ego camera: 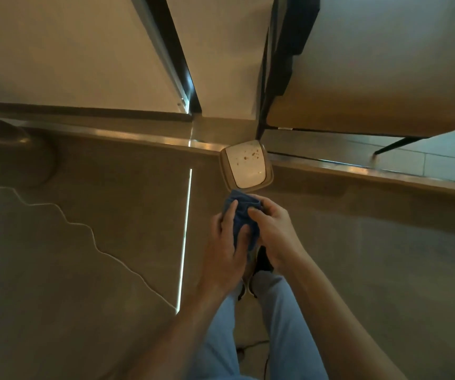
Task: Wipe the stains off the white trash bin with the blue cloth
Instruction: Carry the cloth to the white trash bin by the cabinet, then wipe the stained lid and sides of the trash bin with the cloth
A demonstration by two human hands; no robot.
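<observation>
The floor [84, 270] is seen from above, with the bin [246, 167] standing on it by the ledge [138, 138]; brown stains [249, 154] are spread on its lid, and its contents cannot be seen. The cloth [241, 215], judged soft and light, is bunched just short of the bin, gripped by the left hand [227, 242] and right hand [273, 229].

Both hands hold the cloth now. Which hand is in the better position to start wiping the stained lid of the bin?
Probably the right hand: its fingers grip the crumpled blue cloth at the end nearest the brown-spotted white bin lid. The left hand holds it lower, farther back.
</observation>
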